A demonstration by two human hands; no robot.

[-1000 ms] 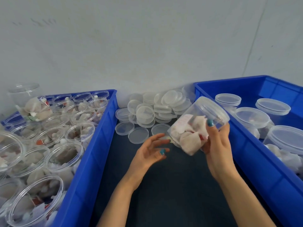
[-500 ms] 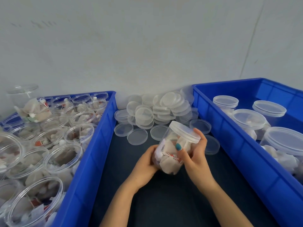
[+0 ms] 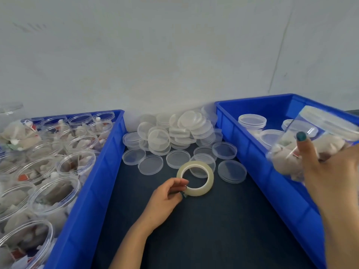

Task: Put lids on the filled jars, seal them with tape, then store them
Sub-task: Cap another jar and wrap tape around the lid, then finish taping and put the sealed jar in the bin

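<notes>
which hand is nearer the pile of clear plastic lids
Left. Left hand, pinching the clear tape roll, is just before the pile; right hand holds a lidded jar far right.

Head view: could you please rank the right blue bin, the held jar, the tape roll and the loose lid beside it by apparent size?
1. right blue bin
2. held jar (nearer camera, so unsure)
3. tape roll, loose lid: nearly alike, unranked

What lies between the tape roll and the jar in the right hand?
Head view: past the tape, a loose lid on the mat, then the right bin's wall, then the jar.
</notes>
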